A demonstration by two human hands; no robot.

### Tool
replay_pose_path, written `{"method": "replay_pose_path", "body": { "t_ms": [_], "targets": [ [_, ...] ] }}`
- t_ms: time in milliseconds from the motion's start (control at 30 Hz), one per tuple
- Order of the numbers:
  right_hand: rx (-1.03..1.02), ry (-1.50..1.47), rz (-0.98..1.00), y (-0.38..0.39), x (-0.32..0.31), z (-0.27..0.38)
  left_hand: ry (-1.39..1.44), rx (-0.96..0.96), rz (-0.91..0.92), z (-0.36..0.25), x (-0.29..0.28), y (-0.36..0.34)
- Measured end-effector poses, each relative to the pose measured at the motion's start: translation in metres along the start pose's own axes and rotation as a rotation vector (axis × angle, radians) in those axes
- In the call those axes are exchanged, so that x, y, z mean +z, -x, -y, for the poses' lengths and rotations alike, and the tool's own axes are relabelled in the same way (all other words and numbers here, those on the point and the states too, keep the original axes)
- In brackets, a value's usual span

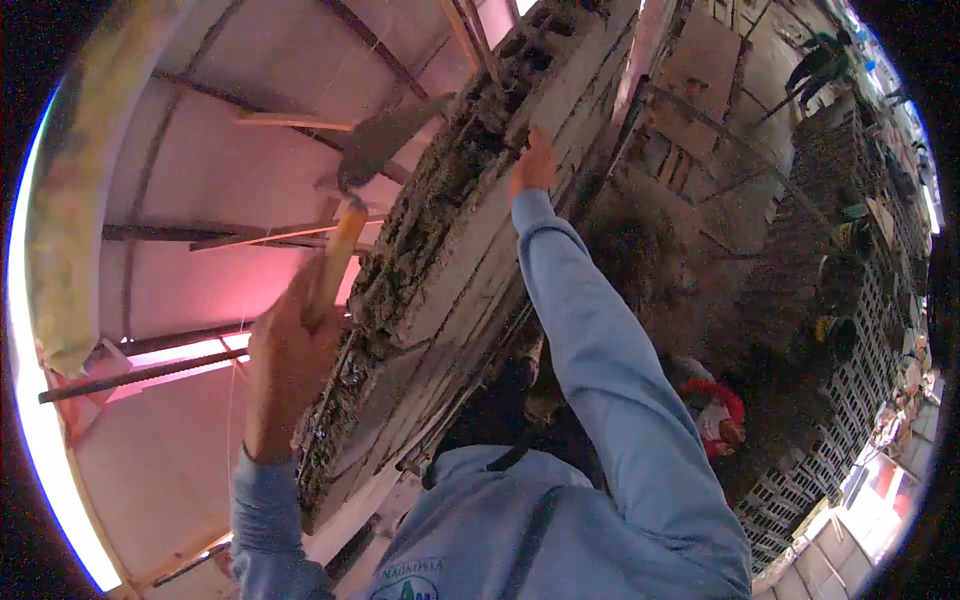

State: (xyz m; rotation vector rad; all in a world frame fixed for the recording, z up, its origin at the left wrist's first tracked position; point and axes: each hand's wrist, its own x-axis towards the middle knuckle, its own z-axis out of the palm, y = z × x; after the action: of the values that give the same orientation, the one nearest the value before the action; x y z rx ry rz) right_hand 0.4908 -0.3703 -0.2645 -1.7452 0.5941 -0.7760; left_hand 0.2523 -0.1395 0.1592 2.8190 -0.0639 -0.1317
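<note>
My left hand (285, 350) is closed round the wooden handle of a trowel (385, 140). The trowel's grey metal blade points up and away, beside the top of a brick wall (465, 245). Rough wet mortar (410, 225) lies along the wall's top, with hollows showing toward the far end. Farther along, my right hand (535, 168) touches the edge where the wall's face meets the mortar. Its fingers are bent and close together; whatever they may pinch is too small to make out.
Left of the wall are pale panels (190, 190) with metal beams and a rebar rod (140, 375). Far below on the right stand stacked hollow bricks (810, 470), a person in red (715, 415) and another in dark clothes (825, 65). A long bar (740, 145) crosses there.
</note>
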Motion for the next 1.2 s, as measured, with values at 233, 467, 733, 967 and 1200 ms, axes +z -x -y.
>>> {"method": "replay_pose_path", "body": {
  "t_ms": [233,467,733,967,1200],
  "targets": [
    [0.25,-0.296,0.189,0.037,-0.047,0.118,0.254,-0.256,-0.018,0.084,0.082,0.055],
    [0.324,-0.184,0.172,0.036,-0.027,0.061,0.271,-0.317,0.149,0.016,0.056,0.013],
    [0.431,-0.309,0.052,0.042,-0.033,0.119,0.263,-0.085,0.111,0.032,0.06,-0.021],
    [0.394,-0.306,-0.077,0.033,-0.025,0.09,0.193,-0.112,0.211,0.029,0.055,-0.018],
    [0.486,-0.172,0.128,0.028,-0.046,0.12,0.259,-0.23,0.045,0.073,0.048,0.042]
  ]
}}
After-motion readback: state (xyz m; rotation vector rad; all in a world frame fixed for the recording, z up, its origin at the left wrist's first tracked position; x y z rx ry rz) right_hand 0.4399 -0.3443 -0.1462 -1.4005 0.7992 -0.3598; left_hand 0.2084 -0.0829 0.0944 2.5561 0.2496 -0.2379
